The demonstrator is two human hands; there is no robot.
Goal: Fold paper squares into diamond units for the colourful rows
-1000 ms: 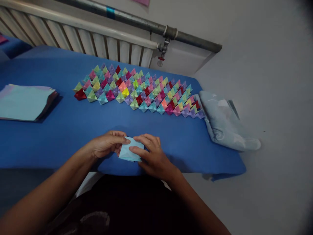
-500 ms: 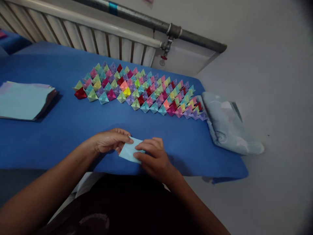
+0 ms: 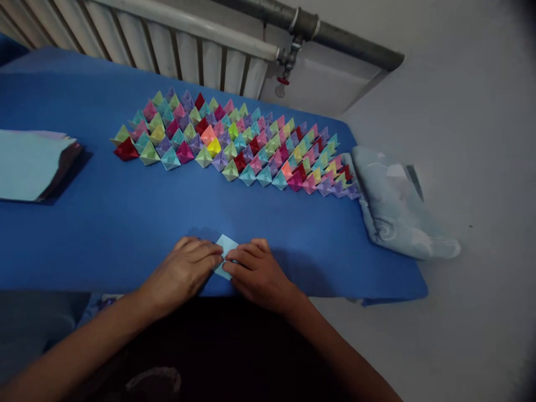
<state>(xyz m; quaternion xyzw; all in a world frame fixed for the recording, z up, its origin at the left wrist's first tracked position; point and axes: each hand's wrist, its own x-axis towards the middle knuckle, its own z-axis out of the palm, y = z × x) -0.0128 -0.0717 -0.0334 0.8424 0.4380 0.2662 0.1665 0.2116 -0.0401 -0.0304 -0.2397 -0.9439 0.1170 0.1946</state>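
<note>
Directly between the left hand (image 3: 180,273) and the right hand (image 3: 262,276), a small light blue paper (image 3: 226,243), close to the near edge of the table (image 3: 138,223). Gripped from both sides at once, by bent fingers closed onto its left and right parts, with fingertips nearly meeting over the middle. Cannot tell where both thumbs press, or what is pinched underneath. Neither hand clearly nearer: both touching.

Turned cornerwise rather than square to the body, with one corner pointing away, toward the radiator (image 3: 154,47), and a smaller part showing on the near side, below the fingers. Visible as a narrow band running from far to near, leaning slightly to the right at the near end. Too much covered to judge a true long axis.

Beyond the hands, well apart from them, rows of colorful folded papers (image 3: 230,171), spread roughly left to right. Farther off to the left, a stack of paper (image 3: 27,167); to the right, touching or just beside the end of the rows, a folded cloth (image 3: 385,195).
</note>
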